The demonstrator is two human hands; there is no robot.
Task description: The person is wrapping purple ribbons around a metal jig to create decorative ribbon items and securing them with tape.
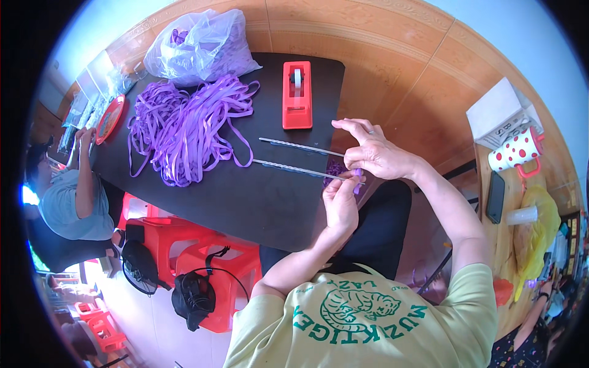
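Two thin, silvery twisted rods lie side by side, pointing left over the dark table. My left hand (341,205) is closed, its thumb and fingers pinching near the right end of the lower rod (288,168). A short bit of purple ribbon (358,187) shows at those fingertips. Just above, my right hand (379,152) pinches the ribbon with thumb and forefinger, other fingers stretched out. The upper rod (294,145) runs up to the right hand, which hides its end. A large heap of loose purple ribbon (184,132) lies left of the rods.
A red tape dispenser (297,101) and a plastic bag (199,49) of purple ribbon stand at the table's far side. Red stools (227,267) carry black items. Another person (73,196) sits at left. A dotted mug (514,150) and phone (495,196) are on a wooden surface at right.
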